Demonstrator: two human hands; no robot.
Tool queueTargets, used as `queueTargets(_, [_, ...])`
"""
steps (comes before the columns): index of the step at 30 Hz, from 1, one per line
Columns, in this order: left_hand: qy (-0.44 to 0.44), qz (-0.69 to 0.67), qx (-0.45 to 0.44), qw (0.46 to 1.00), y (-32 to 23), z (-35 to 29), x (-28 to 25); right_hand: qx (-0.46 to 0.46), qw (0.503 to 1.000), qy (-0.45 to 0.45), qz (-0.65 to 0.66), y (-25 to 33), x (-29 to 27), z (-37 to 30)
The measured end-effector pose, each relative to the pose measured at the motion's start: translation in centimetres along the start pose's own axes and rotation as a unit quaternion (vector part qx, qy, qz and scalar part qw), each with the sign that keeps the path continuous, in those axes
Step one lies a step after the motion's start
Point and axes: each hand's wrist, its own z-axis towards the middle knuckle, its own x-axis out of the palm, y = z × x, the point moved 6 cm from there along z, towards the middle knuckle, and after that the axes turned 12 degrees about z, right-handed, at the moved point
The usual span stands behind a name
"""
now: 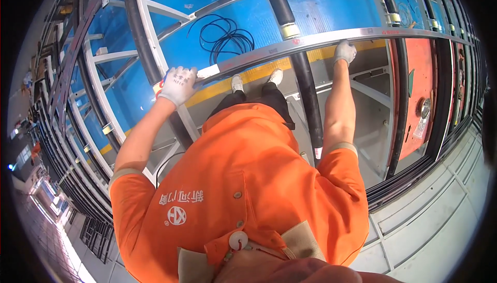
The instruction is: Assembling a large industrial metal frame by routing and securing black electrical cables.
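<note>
A long silver metal profile (321, 38) lies crosswise in front of me over black padded rack bars. My left hand (178, 85), in a white glove with dark print, is closed around its left end, beside a white label (208, 71). Next to that hand a bit of red and blue shows on the padded bar; what it is I cannot make out. My right hand (345, 52), also gloved, is curled against the profile's near edge farther right, its fingertips partly hidden. Between the hands, the profile crosses a black padded bar (305, 76) with a yellowish band.
Coiled black cable (225, 37) lies on the blue floor (326, 9) beyond the profile. A yellow stripe (209, 92) edges that floor near my shoes. White rack frames (111, 56) stand left. At right is an orange-red panel (418, 91) carrying a round metallic item (424, 108).
</note>
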Motion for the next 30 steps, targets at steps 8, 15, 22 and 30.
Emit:
queueTargets(8, [-0.134, -0.013, -0.008, 0.991, -3.3, 2.8, -1.5, -0.026, 0.982, 0.108, 0.153, 0.0, -1.6, -4.6])
queueTargets(15, [-0.279, -0.155, -0.109, 0.941, -2.4, 0.7, -4.7, -0.073, 0.888, 0.449, 0.064, 3.4, 3.9, -27.0])
queueTargets(22, [-0.332, -0.869, -0.151, 0.334, -6.9, -2.5, -3.3, -0.303, 0.777, 0.552, -0.004, 10.7, 4.8, -40.2])
queueTargets(30, [-0.255, -0.899, -0.14, 0.327, -11.7, -0.6, -0.7, -0.507, 0.735, 0.405, -0.197, 12.0, 2.9, -41.2])
